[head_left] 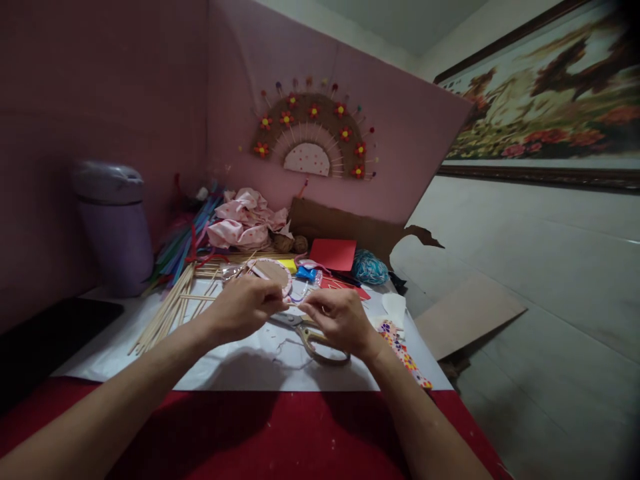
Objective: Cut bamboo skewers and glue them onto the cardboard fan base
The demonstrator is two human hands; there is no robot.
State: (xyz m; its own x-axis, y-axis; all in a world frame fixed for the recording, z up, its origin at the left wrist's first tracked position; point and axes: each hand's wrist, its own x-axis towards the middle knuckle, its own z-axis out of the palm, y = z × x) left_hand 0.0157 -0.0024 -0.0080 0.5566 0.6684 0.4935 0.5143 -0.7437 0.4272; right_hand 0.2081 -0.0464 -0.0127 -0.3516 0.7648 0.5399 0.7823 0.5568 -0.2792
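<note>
Above the white sheet, my left hand and my right hand are brought close together with their fingers pinched. A thin pale stick spans the small gap between the fingertips, held at both ends; its exact kind is too small to make out. Scissors with brownish handles lie under my right hand, blades pointing left, and a thin curled thread is beside them. Just behind my left hand rests a cardboard disc edged with pink cloth, partly hidden by that hand.
Loose bamboo sticks lie left, near a purple lidded container. Pink dotted cloth, red card and blue yarn sit behind. A flower-decorated cardboard arch hangs on the pink board. Patterned strips lie right.
</note>
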